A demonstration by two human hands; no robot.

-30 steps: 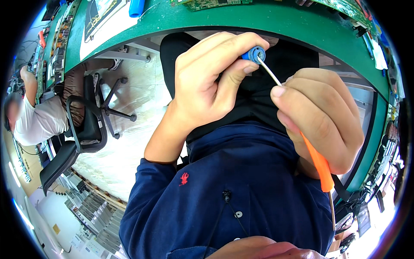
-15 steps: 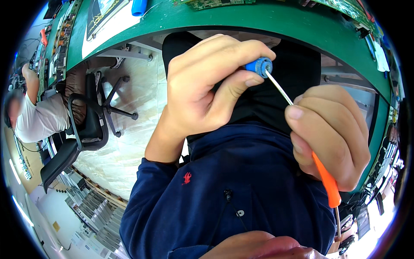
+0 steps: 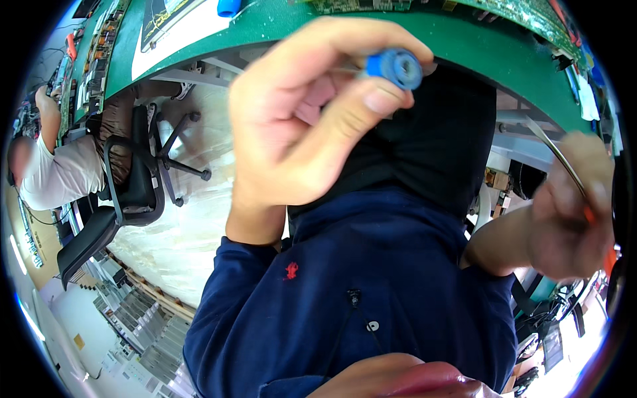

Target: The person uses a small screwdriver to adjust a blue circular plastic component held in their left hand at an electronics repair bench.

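My left hand (image 3: 298,126) is closed on a small blue cylindrical part (image 3: 398,68), pinched between thumb and index finger near the bench edge, its round end with a central hole facing up. At the right, my right hand (image 3: 567,219), blurred, grips a screwdriver with an orange handle. Its bare metal shaft (image 3: 557,152) points up and left, apart from the blue part.
A green bench (image 3: 451,40) curves across the top, holding circuit boards (image 3: 524,20), a white sheet (image 3: 146,60), a blue object (image 3: 227,8) and tools. At left, a co-worker in a white shirt (image 3: 63,172) sits on a black chair (image 3: 116,212).
The screwdriver's tip has left the blue part as my right hand moved out to the right. My left hand with the blue part has risen and shifted slightly.
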